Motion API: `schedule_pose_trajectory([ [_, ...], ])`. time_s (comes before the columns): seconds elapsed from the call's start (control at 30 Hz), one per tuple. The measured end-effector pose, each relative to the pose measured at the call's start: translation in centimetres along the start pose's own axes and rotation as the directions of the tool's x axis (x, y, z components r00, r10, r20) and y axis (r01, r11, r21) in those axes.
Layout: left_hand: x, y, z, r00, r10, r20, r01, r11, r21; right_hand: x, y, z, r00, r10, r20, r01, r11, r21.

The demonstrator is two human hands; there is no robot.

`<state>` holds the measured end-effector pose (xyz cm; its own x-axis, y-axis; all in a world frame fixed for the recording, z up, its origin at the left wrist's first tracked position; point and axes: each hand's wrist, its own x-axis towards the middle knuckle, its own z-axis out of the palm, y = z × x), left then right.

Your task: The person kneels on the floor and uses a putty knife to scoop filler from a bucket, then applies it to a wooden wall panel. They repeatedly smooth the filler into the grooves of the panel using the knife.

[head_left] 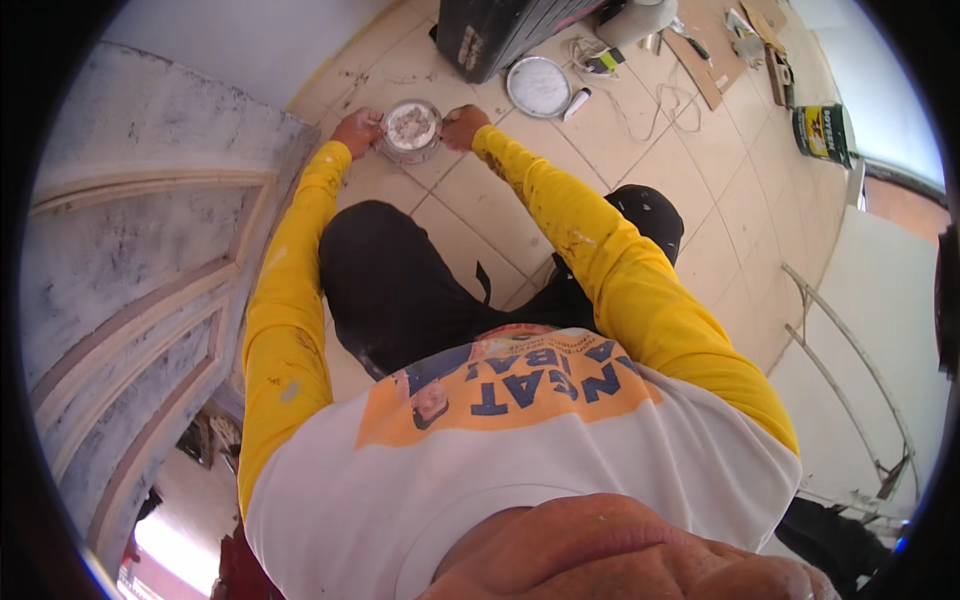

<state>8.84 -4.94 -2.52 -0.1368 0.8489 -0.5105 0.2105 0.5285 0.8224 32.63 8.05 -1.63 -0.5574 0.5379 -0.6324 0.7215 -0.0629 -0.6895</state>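
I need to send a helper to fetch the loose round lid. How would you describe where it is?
Start at the big black case on the tiled floor. The lid lies flat just in front, right of the open tin between both hands. It is a shallow pale disc, untouched.

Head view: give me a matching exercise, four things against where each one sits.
Things:
1. small round tin
2. loose round lid
3. green paint can
4. grey panelled door

Places:
A. far right, by the wall
B. along the person's left
C. between both hands on the floor
D. on the tiles beyond the right hand

Pairs: 1-C, 2-D, 3-A, 4-B
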Motion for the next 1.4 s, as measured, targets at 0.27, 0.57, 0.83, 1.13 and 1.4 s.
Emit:
schedule_pose_trajectory([
  [0.27, -3.0, 2.6, 2.3, 0.977, 0.189, -0.102, -0.113, 0.856, 0.505, -1.1, -0.6, -0.8, 0.946, 0.190, 0.263, -0.233, 0.962, 0.143],
  [0.57, -6.9, 7.1, 3.7, 0.990, 0.136, 0.043, -0.109, 0.529, 0.842, -2.1, -1.6, -0.9, 0.924, 0.238, 0.301, -0.279, 0.955, 0.100],
  [0.83, -6.4, 7.9, 3.8, 0.998, 0.033, 0.055, -0.064, 0.556, 0.829, -3.1, -0.9, -0.4, 0.966, 0.106, 0.235, -0.136, 0.984, 0.116],
  [1.13, -5.7, -2.0, 4.3, 0.878, 0.142, -0.457, -0.076, 0.984, 0.160, -2.1, -0.5, -4.1, 0.961, -0.267, 0.068, 0.274, 0.904, -0.327],
  [1.4, -7.2, -13.1, 10.6, 0.679, 0.351, -0.645, -0.188, 0.932, 0.309, 7.4, -11.1, -3.1, 0.872, -0.455, 0.181, 0.165, -0.074, -0.983],
])
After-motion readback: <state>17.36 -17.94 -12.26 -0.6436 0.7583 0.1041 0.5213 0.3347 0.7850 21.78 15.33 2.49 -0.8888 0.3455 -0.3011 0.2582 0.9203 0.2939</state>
